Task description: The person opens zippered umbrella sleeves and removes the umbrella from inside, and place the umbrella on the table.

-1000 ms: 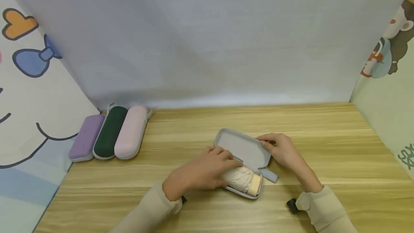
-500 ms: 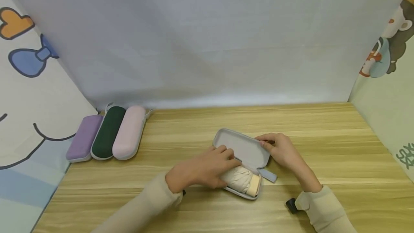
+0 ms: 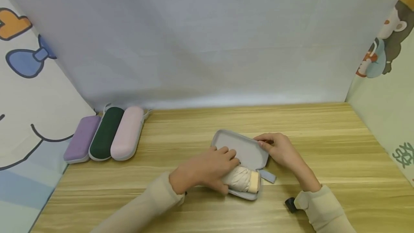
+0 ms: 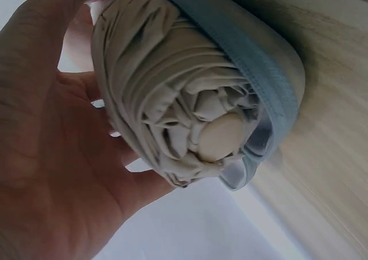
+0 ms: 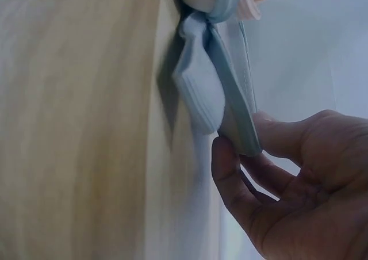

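**Case open, bundle in hand, lid yet to close**

Here we are at the table (image 3: 174,128), right of its middle and well in from the far edge, and the grey case (image 3: 220,131) lies wide open. So the opening is done. The cream fabric bundle (image 3: 240,179) sits at the base (image 3: 244,194), whose near rim shows beneath it; whether the bundle is fully seated or slightly raised, I can't tell.

The left hand (image 3: 210,170) has it gripped, thumb on the near side, fingers over the far side — and the left wrist view shows the bundle's round pale cap (image 4: 221,136) bulging beyond the case edge. The right hand (image 3: 279,150) pinches the rim of the lid (image 3: 249,150) narrowly between thumb and fingers, with the strap (image 3: 267,176) sticking out loose beside the hinge.

What's unfinished? The bundle isn't clear of the case, and the lid isn't down on it. In or out, this moment alone doesn't say.

Over by the far left corner, three shut cases lean in a row: purple case (image 3: 82,137), dark green case (image 3: 106,132), pink case (image 3: 127,132) — none of them in hand.
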Motion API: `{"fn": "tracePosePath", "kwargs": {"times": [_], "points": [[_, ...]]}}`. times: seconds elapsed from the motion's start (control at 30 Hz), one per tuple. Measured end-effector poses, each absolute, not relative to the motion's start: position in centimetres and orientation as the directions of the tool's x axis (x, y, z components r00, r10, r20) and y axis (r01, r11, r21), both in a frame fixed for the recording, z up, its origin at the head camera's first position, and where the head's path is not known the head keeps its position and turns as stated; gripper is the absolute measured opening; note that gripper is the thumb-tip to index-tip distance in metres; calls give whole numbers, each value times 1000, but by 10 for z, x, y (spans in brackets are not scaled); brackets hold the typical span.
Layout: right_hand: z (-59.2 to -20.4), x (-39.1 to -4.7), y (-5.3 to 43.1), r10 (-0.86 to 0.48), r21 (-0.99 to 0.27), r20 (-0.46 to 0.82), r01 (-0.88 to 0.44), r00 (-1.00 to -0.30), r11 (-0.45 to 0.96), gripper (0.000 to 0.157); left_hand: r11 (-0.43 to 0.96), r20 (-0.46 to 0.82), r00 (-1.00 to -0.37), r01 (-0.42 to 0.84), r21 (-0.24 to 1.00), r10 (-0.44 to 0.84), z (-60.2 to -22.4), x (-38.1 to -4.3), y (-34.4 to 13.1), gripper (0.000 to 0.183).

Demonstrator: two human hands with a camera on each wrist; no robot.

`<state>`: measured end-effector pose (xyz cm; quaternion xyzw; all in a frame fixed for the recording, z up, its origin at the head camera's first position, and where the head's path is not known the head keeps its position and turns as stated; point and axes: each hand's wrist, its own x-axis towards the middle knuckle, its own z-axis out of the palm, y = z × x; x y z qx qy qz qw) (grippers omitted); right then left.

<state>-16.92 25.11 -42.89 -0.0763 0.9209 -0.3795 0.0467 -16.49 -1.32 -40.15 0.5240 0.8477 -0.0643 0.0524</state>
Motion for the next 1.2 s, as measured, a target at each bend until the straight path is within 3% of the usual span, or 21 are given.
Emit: {"fn": "tracePosePath", "kwargs": {"times": [0.27,0.57,0.7,0.87,1.2], "points": [[-426,-169,257,-226,-711,-46,-127,-973,692,25,426,-41,-430,901,-76,902,-385,-175,-14,66],[-424,-170,265,-268,-708,-48,-157,-962,688,20,480,57,-481,876,43,875,-356,-218,-15,60],[-423,-170,267,-287,-709,-53,-167,-956,685,21,531,91,-536,844,71,839,-350,-246,-16,59],[-424,-169,269,-303,-713,-57,-174,-951,679,23,611,65,-615,788,77,786,-354,-278,-18,60],[-426,-170,273,-314,-712,-65,-177,-947,680,24,681,-20,-685,721,124,728,-374,-325,-21,58]]}}
